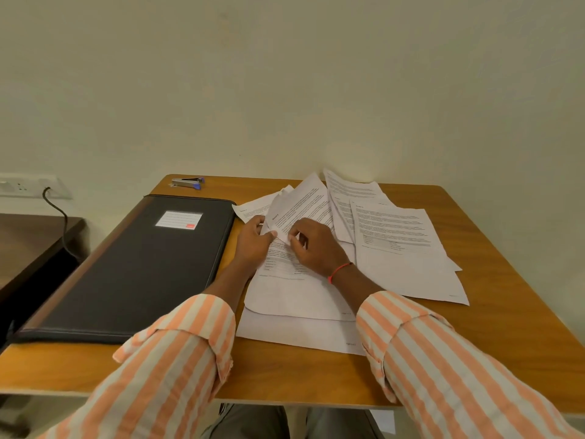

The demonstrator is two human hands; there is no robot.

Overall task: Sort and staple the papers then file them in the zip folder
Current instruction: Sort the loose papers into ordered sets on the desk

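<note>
I hold one sheet [304,204] tilted up off the loose papers [395,236], its near corner pinched by my left hand [253,240] and right hand [316,245], likely to read its heading. The rest lie fanned across the worktop [490,327]. The zip folder [136,264] waits closed at left, with the stapler [186,182] behind it.

head cam, 1 view | faces fwd+down | close over table [506,280] | wall [285,74] fills upper half
</note>
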